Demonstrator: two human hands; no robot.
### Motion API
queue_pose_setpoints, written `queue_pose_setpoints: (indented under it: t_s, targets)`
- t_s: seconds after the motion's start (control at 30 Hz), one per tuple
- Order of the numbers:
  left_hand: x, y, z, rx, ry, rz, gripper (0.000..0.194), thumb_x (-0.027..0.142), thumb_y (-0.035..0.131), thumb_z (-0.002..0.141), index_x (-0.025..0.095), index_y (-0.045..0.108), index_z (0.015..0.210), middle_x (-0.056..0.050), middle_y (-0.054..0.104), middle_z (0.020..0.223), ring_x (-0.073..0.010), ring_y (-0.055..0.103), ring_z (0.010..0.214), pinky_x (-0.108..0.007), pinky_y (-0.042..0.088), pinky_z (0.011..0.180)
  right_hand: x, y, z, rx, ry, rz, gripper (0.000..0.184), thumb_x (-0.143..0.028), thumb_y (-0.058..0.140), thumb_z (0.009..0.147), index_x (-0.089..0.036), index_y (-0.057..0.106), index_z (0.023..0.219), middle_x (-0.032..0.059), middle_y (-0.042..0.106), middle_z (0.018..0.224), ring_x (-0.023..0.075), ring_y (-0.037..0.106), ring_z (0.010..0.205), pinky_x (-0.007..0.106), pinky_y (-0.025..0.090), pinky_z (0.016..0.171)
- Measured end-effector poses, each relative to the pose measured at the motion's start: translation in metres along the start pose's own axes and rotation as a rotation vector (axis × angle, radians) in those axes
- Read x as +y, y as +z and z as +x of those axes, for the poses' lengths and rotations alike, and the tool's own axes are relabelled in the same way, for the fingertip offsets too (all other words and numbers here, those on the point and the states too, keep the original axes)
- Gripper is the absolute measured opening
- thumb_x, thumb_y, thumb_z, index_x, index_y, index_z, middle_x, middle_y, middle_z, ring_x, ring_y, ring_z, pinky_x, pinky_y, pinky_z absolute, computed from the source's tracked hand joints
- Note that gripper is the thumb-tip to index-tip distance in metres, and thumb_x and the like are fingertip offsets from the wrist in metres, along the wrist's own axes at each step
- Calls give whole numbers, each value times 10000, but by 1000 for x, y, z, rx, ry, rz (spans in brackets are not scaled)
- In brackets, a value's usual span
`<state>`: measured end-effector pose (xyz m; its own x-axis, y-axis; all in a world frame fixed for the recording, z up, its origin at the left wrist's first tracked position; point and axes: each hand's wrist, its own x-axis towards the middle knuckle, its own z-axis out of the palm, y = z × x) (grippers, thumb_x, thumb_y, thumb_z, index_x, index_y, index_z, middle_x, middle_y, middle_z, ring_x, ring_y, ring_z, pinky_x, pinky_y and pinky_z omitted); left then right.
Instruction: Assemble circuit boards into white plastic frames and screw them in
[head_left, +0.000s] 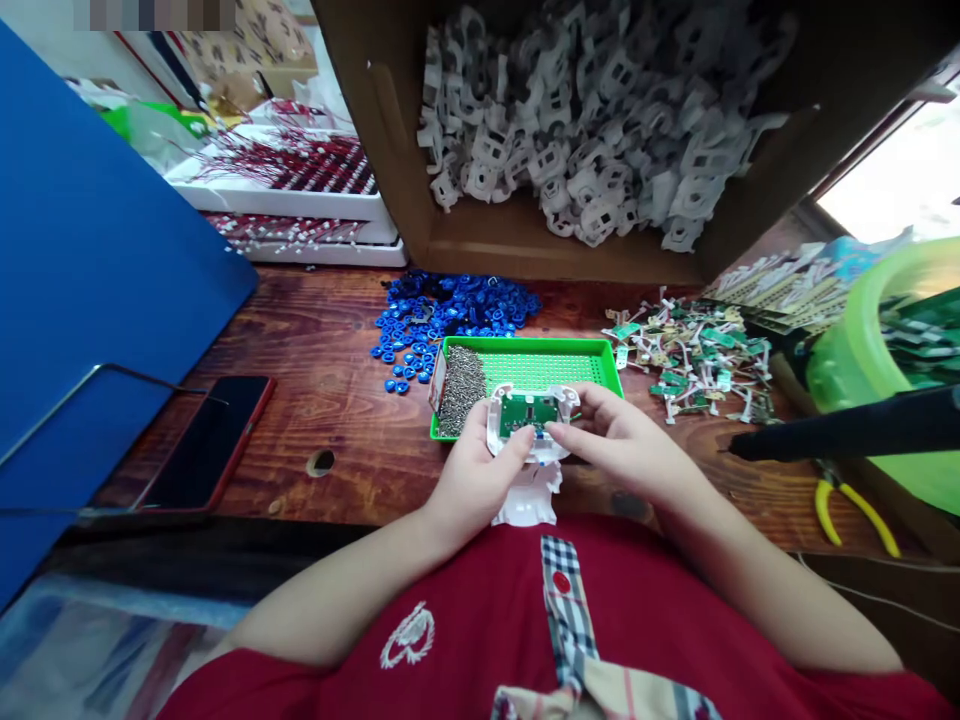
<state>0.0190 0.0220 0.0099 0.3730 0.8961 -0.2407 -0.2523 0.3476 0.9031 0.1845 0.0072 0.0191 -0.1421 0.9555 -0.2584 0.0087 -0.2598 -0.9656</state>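
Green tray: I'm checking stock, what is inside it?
Small metal pieces fill the left end of the green tray; beside them its perforated bottom shows. The left hand, right hand and white shell cover part of the near side, hiding whatever lies there.

Readable text, labels, numbers: none; shirt emblem [407, 636] shows no legible lettering.

A dark phone [206, 445] with red edges is laid at left beside a blue panel [97, 260]; yellow-handled pliers [855, 505] are placed near right.
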Motion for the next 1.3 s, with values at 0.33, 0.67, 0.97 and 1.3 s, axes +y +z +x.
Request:
queue_pose_setpoints:
  t_s: [0.33, 0.67, 0.97, 1.3]
  targets:
    - [0, -19, -10, 146, 53, -81, 329, 233, 675, 758, 199, 545, 1058, -32, 672, 973, -181, 640, 898, -317, 484, 852, -6, 22, 22, -108, -49, -192, 323, -416, 616, 776, -184, 467, 945, -24, 494, 762, 95, 476, 674, 235, 425, 614]
    - [44, -105, -42, 568, -21, -607, 205, 147, 564, 751, 86, 632, 935, -87, 717, 768, -196, 676, 649, -338, 557, 642, -76, 89, 106, -346, -596, -1421, 207, -200, 432, 887, -218, 616, 979, 35, 624, 1009, 156, 559, 928, 268, 413, 741]
    - [20, -130, -73, 608, 154, -615, 489, 95, 571, 577, 105, 628, 1062, -88, 718, 833, -243, 682, 723, -363, 554, 665, -54, 147, 197, -785, -466, -1804, 260, -157, 590, 720, -246, 699, 938, 50, 679, 899, 193, 596, 778, 266, 357, 619]
    - [19, -123, -67, 549, 152, -531, 623, 63, 583, 549, 183, 553, 1160, -45, 710, 906, -233, 671, 805, -386, 514, 786, -65, 139, 175, -748, -572, -1732, 211, -181, 487, 834, -175, 664, 948, 84, 638, 994, 176, 579, 864, 257, 386, 673]
